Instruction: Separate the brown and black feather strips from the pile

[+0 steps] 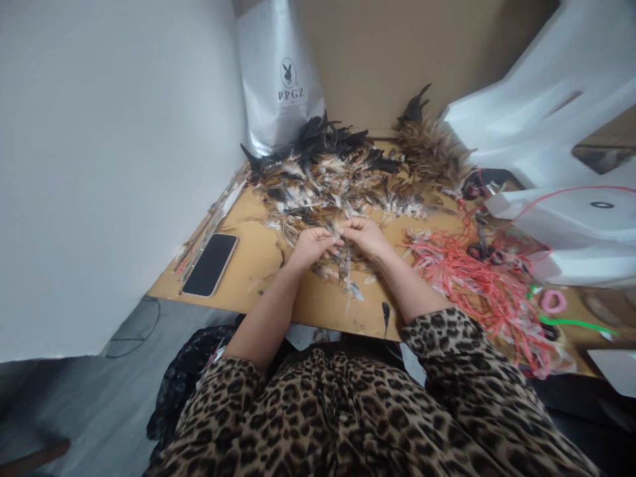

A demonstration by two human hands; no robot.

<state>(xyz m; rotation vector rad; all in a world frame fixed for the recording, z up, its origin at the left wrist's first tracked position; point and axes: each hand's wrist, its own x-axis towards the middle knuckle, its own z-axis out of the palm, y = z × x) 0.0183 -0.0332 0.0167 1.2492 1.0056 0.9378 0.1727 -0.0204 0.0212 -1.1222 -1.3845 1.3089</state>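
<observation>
My left hand [314,248] and my right hand [365,236] meet over the near edge of a feather pile [318,182]. Both are closed in a pinch, fingertips almost touching, on small feathers whose exact number is hidden by the fingers. The pile mixes brown, white and black feathers, with long black ones at the back. Below my hands, loose feathers [354,289] lie scattered on the tan tabletop [268,285]. One dark feather [386,315] rests near the front edge.
A phone [211,265] lies at the left. Behind the pile stands a silver bag [278,73]. Brown feathers [434,149] lie at the back right. Red strings [457,265], black scissors [481,248], a pink ring [552,302] and white plastic [541,112] occupy the right side.
</observation>
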